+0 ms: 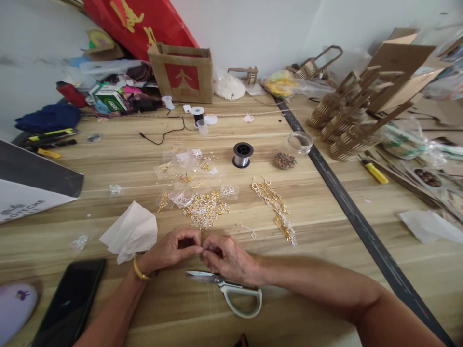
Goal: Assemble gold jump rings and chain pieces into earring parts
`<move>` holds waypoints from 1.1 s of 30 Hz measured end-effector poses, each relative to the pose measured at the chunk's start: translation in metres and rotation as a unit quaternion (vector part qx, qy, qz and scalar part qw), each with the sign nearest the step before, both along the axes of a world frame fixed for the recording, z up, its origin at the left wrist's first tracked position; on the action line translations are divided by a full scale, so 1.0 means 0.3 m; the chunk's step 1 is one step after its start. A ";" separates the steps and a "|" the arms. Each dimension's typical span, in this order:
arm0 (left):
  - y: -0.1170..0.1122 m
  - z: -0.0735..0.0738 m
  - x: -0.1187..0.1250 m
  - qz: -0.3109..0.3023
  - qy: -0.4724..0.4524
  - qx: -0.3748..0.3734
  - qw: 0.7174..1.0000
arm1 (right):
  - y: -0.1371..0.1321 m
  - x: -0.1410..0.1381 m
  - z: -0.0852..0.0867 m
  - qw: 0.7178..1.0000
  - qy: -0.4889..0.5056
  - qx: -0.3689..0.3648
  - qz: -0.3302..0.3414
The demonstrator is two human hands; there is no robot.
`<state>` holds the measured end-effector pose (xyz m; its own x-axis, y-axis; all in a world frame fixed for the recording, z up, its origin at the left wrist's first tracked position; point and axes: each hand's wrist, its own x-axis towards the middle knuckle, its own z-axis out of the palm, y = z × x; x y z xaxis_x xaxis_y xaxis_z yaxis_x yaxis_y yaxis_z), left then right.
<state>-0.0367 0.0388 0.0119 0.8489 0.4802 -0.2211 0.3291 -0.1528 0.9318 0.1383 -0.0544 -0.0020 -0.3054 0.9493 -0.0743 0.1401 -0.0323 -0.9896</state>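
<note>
My left hand (177, 249) and my right hand (229, 256) meet fingertip to fingertip over the near middle of the table, both pinched. Whatever sits between the fingertips is too small to make out. Faint pale lines like fine thread run below them. Under my right hand lie white-handled scissors (241, 301), blades pointing left. Just beyond the hands is a heap of gold and silver beads (205, 209). A short chain with a ring (249, 230) lies beyond my right hand, and gold and silver chains (277, 212) stretch out farther right. A white tissue (133, 229) lies by my left wrist.
Farther back stand a wire spool (242, 155) and a dish of coloured beads (285, 160). A phone (68, 301) lies at near left. Small woven baskets (342, 120) and a yellow cutter (375, 171) are at right. A paper bag (183, 72) stands against the wall.
</note>
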 end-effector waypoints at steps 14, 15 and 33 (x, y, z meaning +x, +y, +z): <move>0.005 -0.013 -0.003 0.008 -0.032 -0.062 0.998 | 0.000 -0.002 0.005 0.999 0.036 -0.038 0.009; 0.006 -0.011 -0.002 0.008 -0.035 -0.063 0.997 | 0.000 -0.002 0.005 0.999 0.036 -0.038 0.009; 0.007 -0.024 -0.010 0.020 -0.024 -0.046 0.998 | 0.004 0.001 0.014 1.000 0.015 0.014 -0.002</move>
<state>-0.0397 0.0410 0.0046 0.8406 0.4931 -0.2242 0.2870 -0.0544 0.9564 0.1385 -0.0531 0.0023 -0.3035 0.9520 -0.0387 0.1100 -0.0053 -0.9939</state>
